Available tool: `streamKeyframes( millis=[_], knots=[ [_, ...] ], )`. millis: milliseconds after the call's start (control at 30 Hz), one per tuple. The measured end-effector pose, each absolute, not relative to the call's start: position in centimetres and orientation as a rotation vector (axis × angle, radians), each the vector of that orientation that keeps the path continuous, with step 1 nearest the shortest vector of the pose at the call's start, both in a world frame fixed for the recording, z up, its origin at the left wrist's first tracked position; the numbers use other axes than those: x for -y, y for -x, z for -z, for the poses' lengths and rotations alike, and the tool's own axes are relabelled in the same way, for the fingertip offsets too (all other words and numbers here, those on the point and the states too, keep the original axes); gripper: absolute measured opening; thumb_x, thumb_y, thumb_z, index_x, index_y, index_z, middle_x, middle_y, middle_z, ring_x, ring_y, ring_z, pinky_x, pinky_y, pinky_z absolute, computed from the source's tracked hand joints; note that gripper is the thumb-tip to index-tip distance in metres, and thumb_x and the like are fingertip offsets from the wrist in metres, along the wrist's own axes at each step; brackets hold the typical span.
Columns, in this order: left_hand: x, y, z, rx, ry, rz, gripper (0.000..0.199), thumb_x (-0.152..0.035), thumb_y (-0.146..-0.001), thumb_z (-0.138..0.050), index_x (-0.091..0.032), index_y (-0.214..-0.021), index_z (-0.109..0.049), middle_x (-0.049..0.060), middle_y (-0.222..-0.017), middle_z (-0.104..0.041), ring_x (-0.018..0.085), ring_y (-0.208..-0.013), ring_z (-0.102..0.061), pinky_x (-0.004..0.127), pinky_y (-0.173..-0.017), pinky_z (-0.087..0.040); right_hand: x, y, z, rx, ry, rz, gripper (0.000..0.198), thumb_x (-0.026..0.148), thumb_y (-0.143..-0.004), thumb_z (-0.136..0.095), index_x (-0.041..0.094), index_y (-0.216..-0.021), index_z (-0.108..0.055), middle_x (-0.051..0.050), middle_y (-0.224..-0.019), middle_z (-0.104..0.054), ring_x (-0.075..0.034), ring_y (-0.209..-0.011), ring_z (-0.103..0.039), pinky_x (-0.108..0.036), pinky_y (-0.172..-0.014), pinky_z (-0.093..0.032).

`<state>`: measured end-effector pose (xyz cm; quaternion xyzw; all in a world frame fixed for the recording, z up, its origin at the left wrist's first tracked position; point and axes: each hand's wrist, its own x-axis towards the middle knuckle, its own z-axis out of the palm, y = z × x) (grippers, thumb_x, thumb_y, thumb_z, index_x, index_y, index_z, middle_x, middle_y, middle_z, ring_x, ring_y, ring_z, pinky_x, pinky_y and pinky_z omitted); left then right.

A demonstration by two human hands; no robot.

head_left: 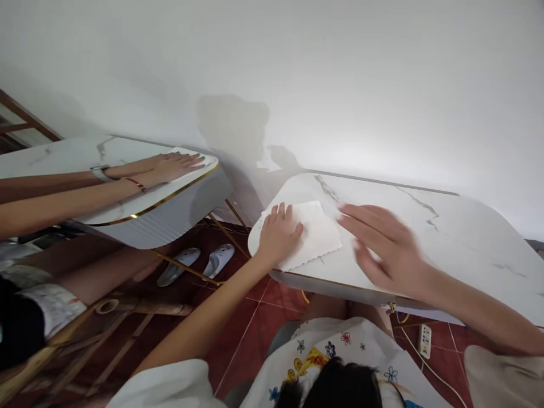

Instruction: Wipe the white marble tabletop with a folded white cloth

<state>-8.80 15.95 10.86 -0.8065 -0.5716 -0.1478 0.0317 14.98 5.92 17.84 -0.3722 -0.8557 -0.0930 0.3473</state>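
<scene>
My left hand [280, 235] lies flat with its fingers spread on a white tissue-like sheet [318, 235] with wavy edges. The sheet rests spread out at the left end of the white marble-patterned table [446, 249] before me. Slightly blurred, my right hand [385, 246] hovers over the tabletop to the right of the sheet. Its fingers are stretched out with the thumb apart, and nothing shows in it.
At left, another person's hands [181, 164] press a white sheet on a similar table [85, 150]. Slippers [219, 260] and a bamboo chair [123, 309] are below. A power strip [425, 341] with a cable lies on the red-tiled floor. A wall stands behind both tables.
</scene>
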Motion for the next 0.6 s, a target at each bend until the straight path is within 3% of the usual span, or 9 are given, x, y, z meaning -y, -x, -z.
streamKeyframes(
  millis=[133, 267, 433, 600],
  knots=[
    [-16.4, 8.5, -10.5, 1.732, 2.57, 0.369, 0.056, -0.029, -0.09, -0.034, -0.003, -0.14, -0.036, 0.022, -0.148, -0.037, 0.035, -0.14, -0.03, 0.049, -0.111, -0.027, -13.2, -9.4, -13.4, 2.34, 1.093, -0.176, 0.051, 0.008, -0.088, -0.03, 0.017, -0.133, -0.051, -0.009, -0.143, -0.049, -0.018, -0.134, -0.043, -0.04, -0.109, -0.041],
    [-18.9, 9.4, -10.4, 1.55, 2.742, 0.287, 0.057, -0.027, -0.091, -0.031, -0.003, -0.143, -0.034, 0.018, -0.151, -0.035, 0.03, -0.141, -0.028, 0.044, -0.115, -0.024, -17.9, -6.1, -9.2, 2.167, 1.545, -0.223, 0.051, 0.018, -0.091, -0.033, 0.001, -0.138, -0.044, -0.019, -0.146, -0.042, -0.025, -0.139, -0.034, -0.042, -0.114, -0.03],
    [-25.5, 9.4, -10.0, 1.388, 2.858, 0.355, 0.056, -0.031, -0.095, -0.023, -0.008, -0.145, -0.032, 0.013, -0.153, -0.032, 0.025, -0.142, -0.027, 0.039, -0.117, -0.021, -21.1, -5.4, -8.6, 2.042, 1.769, -0.079, 0.051, 0.023, -0.094, -0.03, 0.006, -0.142, -0.041, -0.014, -0.152, -0.035, -0.031, -0.141, -0.026, -0.048, -0.113, -0.026],
    [-33.4, 7.3, -9.5, 1.381, 2.976, 0.308, 0.057, -0.035, -0.096, -0.02, -0.012, -0.147, -0.03, 0.008, -0.155, -0.029, 0.023, -0.144, -0.022, 0.039, -0.118, -0.019, -26.8, -6.6, -9.1, 1.985, 1.886, 0.014, 0.051, 0.025, -0.095, -0.031, 0.01, -0.142, -0.041, -0.01, -0.15, -0.038, -0.032, -0.139, -0.029, -0.046, -0.113, -0.025]
  ],
)
